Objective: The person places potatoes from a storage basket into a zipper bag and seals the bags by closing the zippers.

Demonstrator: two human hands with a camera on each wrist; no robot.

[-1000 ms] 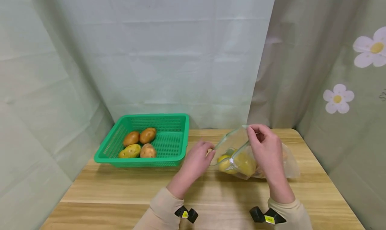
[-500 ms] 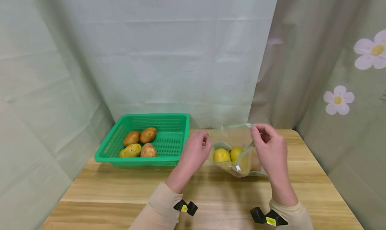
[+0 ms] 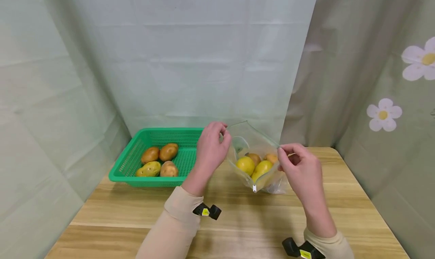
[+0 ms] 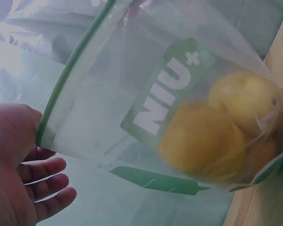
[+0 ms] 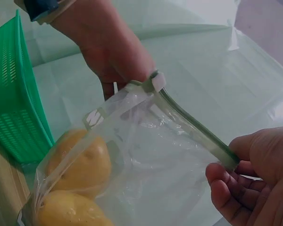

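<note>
Overhead, the head view is showing both hands lifting a clear zip bag [image 3: 255, 157] above the far middle of the desk [image 3: 238, 221]. The left hand [image 3: 210, 149] is pinching the bag's top edge at its left end, and the right hand [image 3: 300, 170] is pinching the same edge at its right end, so each grip is pressed together on the green zip strip. Inside, about 4 yellow and brownish potatoes [image 3: 245, 164] are sitting at the bottom, and the bag's lower corner is hanging just above the wood.

Only this view is taking in the green basket [image 3: 136, 157] at the far left corner of the desk, with 4 potatoes in it [image 3: 159, 161].

From the left wrist, white lettering on a green label [image 4: 170, 89] is showing on the bag's side, and the left hand's 3 free fingers [image 4: 47, 186] are curling loosely below the strip.

From the right wrist, the white slider [image 5: 158, 82] is sitting at the left hand's end of the zip, and the right hand's fingertips [image 5: 231, 157] are clamping the strip's other end.
</note>
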